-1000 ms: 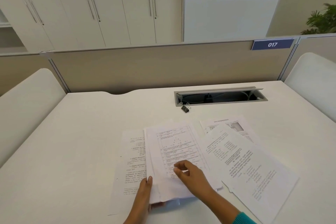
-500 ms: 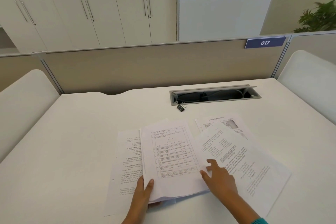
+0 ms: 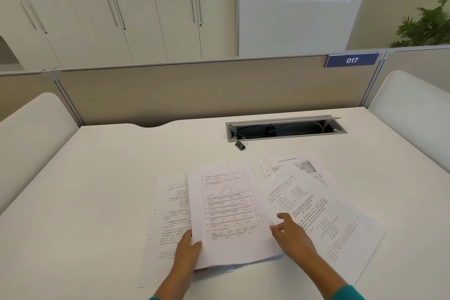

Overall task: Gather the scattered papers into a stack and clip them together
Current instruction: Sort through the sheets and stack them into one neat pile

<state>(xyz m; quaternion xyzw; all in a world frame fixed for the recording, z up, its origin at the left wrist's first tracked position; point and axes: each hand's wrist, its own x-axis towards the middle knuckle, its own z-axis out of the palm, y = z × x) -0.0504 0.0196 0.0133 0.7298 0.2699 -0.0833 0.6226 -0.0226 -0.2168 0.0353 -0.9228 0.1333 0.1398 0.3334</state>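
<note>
Four paper sheets (image 3: 229,209), one binder clip (image 3: 240,145), two hands (image 3: 293,236)

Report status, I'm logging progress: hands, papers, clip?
Left hand gripping the centre stack. Right hand open on the right sheet. Papers not yet gathered. Binder clip untouched by the cable tray.

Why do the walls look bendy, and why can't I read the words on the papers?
Head view: the wide-angle lens bows the beige desk partition and tilts the white cupboard doors; the printed white papers are too small and soft to read; light is even, with faint shadows under the left hand and right hand; the whiteboard shows hazy reflections.
</note>
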